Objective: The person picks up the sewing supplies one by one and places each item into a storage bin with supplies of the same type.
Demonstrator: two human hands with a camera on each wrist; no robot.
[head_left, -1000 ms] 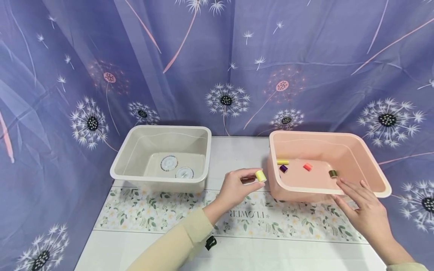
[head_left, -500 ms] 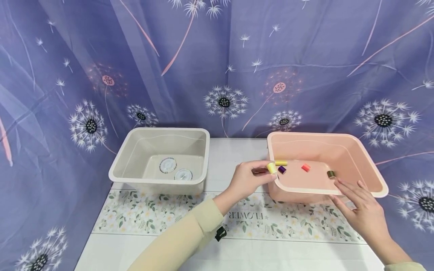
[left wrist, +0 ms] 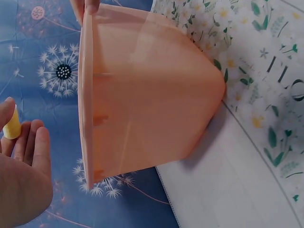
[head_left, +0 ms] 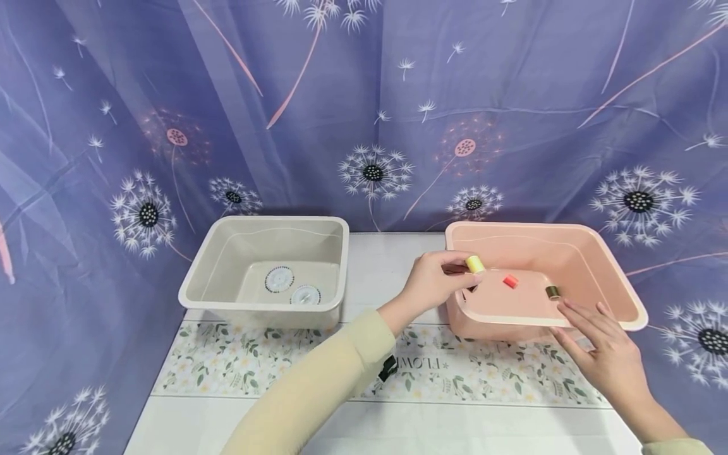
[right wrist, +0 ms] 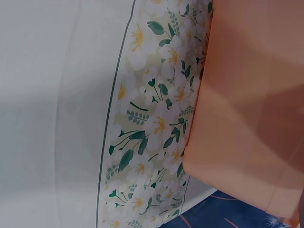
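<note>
My left hand (head_left: pixel 435 281) pinches a yellow thread spool (head_left: pixel 475 264) between thumb and fingers, above the left side of the pink basin (head_left: pixel 523 227). In the left wrist view the yellow spool (left wrist: pixel 13 126) shows upright at the fingertips, beyond the basin's rim. My right hand (head_left: pixel 605 351) holds the basin's front rim toward the right, fingers over the edge and thumb outside. Inside the basin lie a red spool (head_left: pixel 510 282) and a dark green spool (head_left: pixel 552 292). The left hand covers the basin's left inner corner. The right wrist view shows only the basin's outer wall (right wrist: pixel 242 109) and cloth.
A beige basin (head_left: pixel 263 306) stands on the left with two round pin wheels, a farther one (head_left: pixel 279 279) and a nearer one (head_left: pixel 305 294). The table bears a white flowered cloth (head_left: pixel 239 360). A purple dandelion curtain (head_left: pixel 318 158) hangs behind.
The left hand has carried the yellow spool rightward, from beside the pink basin to over its left side. It now hides the dark purple and long yellow spools seen earlier. The right hand stays put.
</note>
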